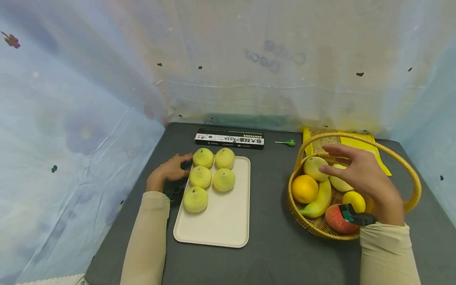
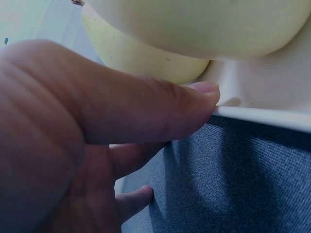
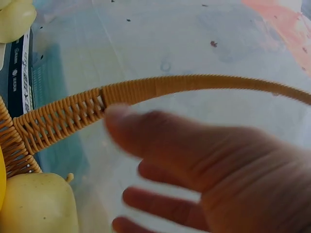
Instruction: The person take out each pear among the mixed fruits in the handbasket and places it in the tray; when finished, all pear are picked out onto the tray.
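My left hand (image 1: 173, 168) rests at the left edge of a cream tray (image 1: 228, 221). Its thumb tip touches the tray's rim in the left wrist view, and the other fingers extend loosely beside it. Several round yellow-green pears (image 1: 196, 199) sit on the tray, two of them close to this hand. Over a wicker basket (image 1: 310, 227) hovers my right hand (image 1: 360, 172), fingers spread and holding nothing. Nearest its thumb is a pale pear (image 1: 315, 168). The basket also holds an orange (image 1: 304, 189), a banana (image 1: 320, 202), a red peach (image 1: 338, 219) and a lemon (image 1: 354, 202).
The basket's tall handle (image 1: 402, 158) arches past my right hand. Behind the tray lies a black-and-white pasta box (image 1: 229, 138), with a green lollipop (image 1: 291, 143) to its right. A yellow packet (image 1: 367, 147) lies behind the basket. Patterned curtains (image 1: 228, 79) enclose the table.
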`<state>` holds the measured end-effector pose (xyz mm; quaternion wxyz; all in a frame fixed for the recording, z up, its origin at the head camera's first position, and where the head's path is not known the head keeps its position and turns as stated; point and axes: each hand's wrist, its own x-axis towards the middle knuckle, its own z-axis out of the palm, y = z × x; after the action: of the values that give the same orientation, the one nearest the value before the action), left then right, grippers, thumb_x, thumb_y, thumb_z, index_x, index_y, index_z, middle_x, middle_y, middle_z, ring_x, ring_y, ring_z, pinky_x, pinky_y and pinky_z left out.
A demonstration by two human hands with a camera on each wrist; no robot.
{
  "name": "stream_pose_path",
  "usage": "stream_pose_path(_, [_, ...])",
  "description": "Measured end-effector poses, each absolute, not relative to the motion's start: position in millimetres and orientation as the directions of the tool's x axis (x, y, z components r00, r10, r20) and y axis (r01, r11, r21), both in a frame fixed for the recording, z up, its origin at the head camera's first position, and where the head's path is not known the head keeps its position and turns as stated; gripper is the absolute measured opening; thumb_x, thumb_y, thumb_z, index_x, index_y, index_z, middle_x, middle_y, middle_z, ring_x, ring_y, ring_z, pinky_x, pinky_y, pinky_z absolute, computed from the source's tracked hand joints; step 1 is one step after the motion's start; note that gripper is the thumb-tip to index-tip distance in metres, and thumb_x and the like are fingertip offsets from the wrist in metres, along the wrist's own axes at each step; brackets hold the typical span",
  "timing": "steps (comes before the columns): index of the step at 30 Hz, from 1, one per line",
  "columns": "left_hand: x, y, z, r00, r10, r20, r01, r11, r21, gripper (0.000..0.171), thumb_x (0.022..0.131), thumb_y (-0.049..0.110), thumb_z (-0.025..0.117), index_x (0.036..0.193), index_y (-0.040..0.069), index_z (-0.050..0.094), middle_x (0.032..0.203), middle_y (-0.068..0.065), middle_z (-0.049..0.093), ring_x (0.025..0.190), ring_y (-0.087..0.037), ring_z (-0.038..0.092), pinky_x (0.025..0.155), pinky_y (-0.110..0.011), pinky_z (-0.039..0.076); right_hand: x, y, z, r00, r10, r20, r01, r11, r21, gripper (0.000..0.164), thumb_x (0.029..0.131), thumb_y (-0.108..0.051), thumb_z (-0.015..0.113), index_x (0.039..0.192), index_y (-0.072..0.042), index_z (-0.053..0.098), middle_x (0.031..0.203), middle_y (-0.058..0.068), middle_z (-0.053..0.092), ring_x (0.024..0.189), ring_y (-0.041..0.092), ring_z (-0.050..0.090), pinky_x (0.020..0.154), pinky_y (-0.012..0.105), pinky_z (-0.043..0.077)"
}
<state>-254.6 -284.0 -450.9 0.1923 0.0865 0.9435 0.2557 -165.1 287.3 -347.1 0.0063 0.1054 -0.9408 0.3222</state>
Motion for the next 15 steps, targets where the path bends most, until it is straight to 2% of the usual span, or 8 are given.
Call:
stream_pose_path(1, [-254.8,-283.9,-451.0,-0.911,0.261,-0.319,0.065,0.855,0.515,0.083,0.104,0.030,0.074,0.174,0.014,0.033,0.181,-0.014,0.027,0.168,-0.054,0.003,0.123,-0.088,0.010,-168.6,286.7,-348.0,-0.980,-0.194,0.039,-0.177,0.770,-0.613,0.073,0.097,-0.051,0.084,0.158,-0.020,0.061,0.156,0.017,0.064,0.136,0.043,0.065,0.094,0.022,0.055])
stream_pose_path(3, [-254.7,-283.7,-450.9,-0.911,0.256,-0.322,0.062,0.859,0.508,0.083,0.104,0.031,0.074,0.174,0.015,0.032,0.182,-0.014,0.026,0.168,-0.054,0.003,0.121,-0.091,0.009,-175.6,285.8,-350.1,-0.981,-0.193,-0.035,-0.130,0.773,-0.621,0.078,0.097,-0.057,0.081,0.161,-0.019,0.057,0.157,0.020,0.062,0.139,0.046,0.062,0.101,0.041,0.059])
stream_pose_path(5, [-254.8,-283.5,-450.9,-0.912,0.253,-0.324,0.061,0.862,0.503,0.083,0.104,0.031,0.074,0.175,0.015,0.032,0.182,-0.013,0.026,0.168,-0.053,0.003,0.119,-0.093,0.008,-183.1,285.0,-353.1,-0.976,-0.196,-0.090,-0.098,0.775,-0.624,0.080,0.097,-0.058,0.079,0.161,-0.016,0.056,0.158,0.022,0.060,0.141,0.048,0.060,0.104,0.060,0.058])
stream_pose_path(8, [-254.9,-283.2,-450.9,-0.912,0.251,-0.324,0.061,0.865,0.498,0.083,0.104,0.032,0.073,0.175,0.016,0.031,0.182,-0.013,0.026,0.168,-0.053,0.003,0.117,-0.094,0.007,-193.4,284.6,-358.4,-0.965,-0.217,-0.144,-0.091,0.799,-0.595,0.080,0.099,-0.056,0.079,0.160,-0.010,0.056,0.157,0.026,0.059,0.139,0.051,0.059,0.106,0.068,0.054])
stream_pose_path(12, [-254.5,-282.6,-450.7,-0.911,0.255,-0.324,0.063,0.863,0.502,0.083,0.105,0.032,0.073,0.175,0.015,0.031,0.182,-0.013,0.025,0.168,-0.054,0.002,0.117,-0.095,0.006,-202.1,284.2,-366.2,-0.952,-0.227,-0.204,-0.088,0.844,-0.528,0.081,0.099,-0.052,0.080,0.160,-0.006,0.054,0.158,0.029,0.056,0.137,0.054,0.058,0.104,0.070,0.053])
stream_pose_path(15, [-253.9,-282.6,-449.6,-0.910,0.263,-0.319,0.068,0.856,0.512,0.082,0.105,0.030,0.073,0.175,0.014,0.031,0.182,-0.013,0.025,0.168,-0.054,0.002,0.121,-0.090,0.008,-205.1,283.6,-370.3,-0.946,-0.228,-0.229,-0.083,0.856,-0.510,0.084,0.098,-0.052,0.081,0.162,-0.007,0.052,0.161,0.031,0.052,0.138,0.057,0.056,0.104,0.072,0.052])
